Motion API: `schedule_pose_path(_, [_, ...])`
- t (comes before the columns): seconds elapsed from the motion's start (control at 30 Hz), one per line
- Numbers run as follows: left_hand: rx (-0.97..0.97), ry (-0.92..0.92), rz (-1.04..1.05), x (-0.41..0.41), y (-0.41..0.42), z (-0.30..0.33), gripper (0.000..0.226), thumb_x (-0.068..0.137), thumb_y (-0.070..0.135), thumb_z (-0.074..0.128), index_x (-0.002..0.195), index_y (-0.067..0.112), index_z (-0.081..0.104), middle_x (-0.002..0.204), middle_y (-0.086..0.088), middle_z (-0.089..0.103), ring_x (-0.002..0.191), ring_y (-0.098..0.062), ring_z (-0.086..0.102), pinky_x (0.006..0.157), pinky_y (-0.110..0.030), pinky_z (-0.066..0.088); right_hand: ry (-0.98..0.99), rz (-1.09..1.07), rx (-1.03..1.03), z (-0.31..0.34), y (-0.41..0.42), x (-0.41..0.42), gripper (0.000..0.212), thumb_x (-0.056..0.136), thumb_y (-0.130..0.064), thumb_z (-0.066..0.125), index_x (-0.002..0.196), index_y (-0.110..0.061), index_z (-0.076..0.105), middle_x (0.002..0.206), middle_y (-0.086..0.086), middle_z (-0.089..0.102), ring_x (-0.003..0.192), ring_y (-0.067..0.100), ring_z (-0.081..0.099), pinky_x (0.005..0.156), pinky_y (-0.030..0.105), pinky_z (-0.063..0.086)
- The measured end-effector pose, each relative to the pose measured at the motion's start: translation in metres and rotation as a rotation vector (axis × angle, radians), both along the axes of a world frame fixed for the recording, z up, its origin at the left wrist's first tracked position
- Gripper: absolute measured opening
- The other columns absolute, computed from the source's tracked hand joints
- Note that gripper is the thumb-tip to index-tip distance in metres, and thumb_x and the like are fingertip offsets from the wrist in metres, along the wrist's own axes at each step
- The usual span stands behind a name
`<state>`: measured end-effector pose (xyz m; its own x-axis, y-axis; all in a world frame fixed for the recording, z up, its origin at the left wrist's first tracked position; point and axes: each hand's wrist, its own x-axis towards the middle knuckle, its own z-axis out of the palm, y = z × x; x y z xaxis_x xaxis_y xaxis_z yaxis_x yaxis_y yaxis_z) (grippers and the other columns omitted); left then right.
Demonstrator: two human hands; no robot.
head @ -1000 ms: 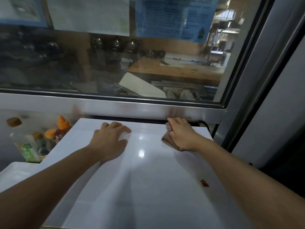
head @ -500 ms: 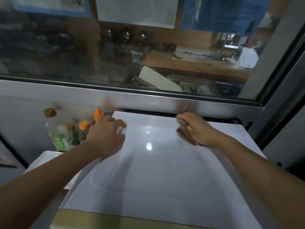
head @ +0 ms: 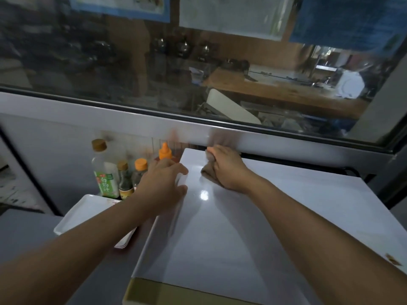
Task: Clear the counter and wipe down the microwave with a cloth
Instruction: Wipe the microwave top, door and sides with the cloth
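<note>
Seen from head height, looking down onto the glossy white top of a microwave (head: 253,216), pushed up against a metal window frame (head: 286,137).

Right hand (head: 229,170) near the back left corner of the microwave top, fingers clenched round a bunched brownish cloth (head: 208,171) and pressing it to the surface. Cloth poking out on the left side of the fist, touching the white top, close under the window frame.

Left hand (head: 161,186) at the left edge of the microwave top, fingers loosely spread, thumb lying on the white surface, gripping nothing. Just beside the cloth, a narrow strip of bare top between them.

Small brown stain (head: 393,259) on the right edge of the top, well apart from the cloth.

To the left of the microwave, on the grey table (head: 26,230), a cluster of bottles against the wall. Tall clear bottle (head: 105,172) with a brown cap and a green label bearing white Chinese characters, too blurred to read with certainty. Small dark sauce bottle (head: 125,183) with a yellow label, writing illegible. Small clear bottle (head: 139,170) with an orange cap. Squeeze bottle with an orange nozzle (head: 165,151), partly behind the left hand. White rectangular tray (head: 88,212) in front of the bottles, partly under the left forearm.

Blue notices stuck on the window glass above, print unreadable.
</note>
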<state>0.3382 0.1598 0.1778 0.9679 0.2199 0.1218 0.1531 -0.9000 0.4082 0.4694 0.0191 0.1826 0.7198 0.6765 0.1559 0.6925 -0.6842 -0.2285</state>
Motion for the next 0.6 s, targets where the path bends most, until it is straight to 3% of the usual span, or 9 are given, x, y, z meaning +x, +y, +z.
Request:
schedule_pose_path(0.1, [-0.082, 0.02, 0.003, -0.01, 0.006, 0.0, 0.044, 0.086, 0.027, 0.064, 0.128, 0.025, 0.051, 0.134, 0.0, 0.043, 0.121, -0.02, 0.041, 0.101, -0.033, 0.037, -0.01, 0.169, -0.016, 0.002, -0.024, -0.022, 0.044, 0.096, -0.007, 0.037, 0.14, -0.007, 0.037, 0.151, 0.007, 0.029, 0.14, 0.022, 0.023, 0.113, 0.023, 0.012])
schedule_pose_path(0.2, [-0.177, 0.023, -0.018, -0.017, 0.005, -0.001, 0.046, 0.087, 0.023, 0.063, 0.131, 0.021, 0.05, 0.134, -0.002, 0.044, 0.115, -0.019, 0.048, 0.098, -0.028, 0.041, 0.075, 0.258, 0.017, 0.005, -0.055, -0.04, 0.052, 0.094, 0.0, 0.036, 0.144, -0.011, 0.033, 0.157, 0.0, 0.015, 0.144, 0.008, 0.009, 0.11, 0.007, -0.001])
schedule_pose_path(0.3, [-0.217, -0.02, -0.013, -0.019, 0.002, -0.003, 0.045, 0.088, 0.021, 0.061, 0.131, 0.019, 0.05, 0.135, -0.003, 0.044, 0.116, -0.019, 0.048, 0.097, -0.028, 0.04, 0.221, 0.189, 0.048, 0.012, -0.053, -0.041, 0.054, 0.089, 0.004, 0.036, 0.14, -0.014, 0.038, 0.156, -0.004, 0.019, 0.141, 0.007, 0.016, 0.109, 0.011, 0.01])
schedule_pose_path(0.4, [-0.26, -0.043, -0.006, -0.019, 0.002, -0.005, 0.044, 0.088, 0.022, 0.061, 0.131, 0.021, 0.05, 0.135, 0.0, 0.044, 0.117, -0.018, 0.047, 0.099, -0.029, 0.04, 0.242, 0.123, 0.124, 0.013, -0.013, -0.029, 0.05, 0.089, -0.001, 0.044, 0.137, -0.014, 0.04, 0.151, -0.003, 0.029, 0.136, 0.013, 0.027, 0.102, 0.012, 0.017])
schedule_pose_path(0.47, [-0.263, -0.052, -0.017, -0.021, 0.003, -0.006, 0.044, 0.088, 0.024, 0.061, 0.131, 0.023, 0.049, 0.135, 0.002, 0.043, 0.118, -0.016, 0.046, 0.1, -0.028, 0.039, 0.312, 0.081, 0.19, 0.011, 0.017, -0.022, 0.058, 0.087, -0.002, 0.049, 0.141, -0.018, 0.038, 0.149, -0.002, 0.033, 0.133, 0.015, 0.033, 0.106, 0.023, 0.029])
schedule_pose_path(0.5, [-0.259, -0.055, -0.025, -0.022, 0.005, -0.006, 0.045, 0.089, 0.025, 0.06, 0.132, 0.024, 0.048, 0.135, 0.003, 0.043, 0.118, -0.015, 0.046, 0.099, -0.027, 0.038, 0.352, 0.067, 0.222, 0.011, 0.028, -0.02, 0.061, 0.085, -0.001, 0.051, 0.142, -0.02, 0.036, 0.147, -0.001, 0.037, 0.129, 0.014, 0.038, 0.1, 0.025, 0.037])
schedule_pose_path(0.6, [-0.286, -0.064, -0.053, -0.027, 0.009, -0.004, 0.044, 0.087, 0.018, 0.061, 0.129, 0.021, 0.049, 0.13, 0.003, 0.049, 0.113, -0.014, 0.048, 0.091, -0.02, 0.038, 0.369, 0.089, 0.261, 0.011, 0.038, -0.019, 0.061, 0.084, 0.001, 0.049, 0.14, -0.022, 0.04, 0.142, -0.003, 0.044, 0.116, 0.003, 0.042, 0.082, 0.011, 0.038])
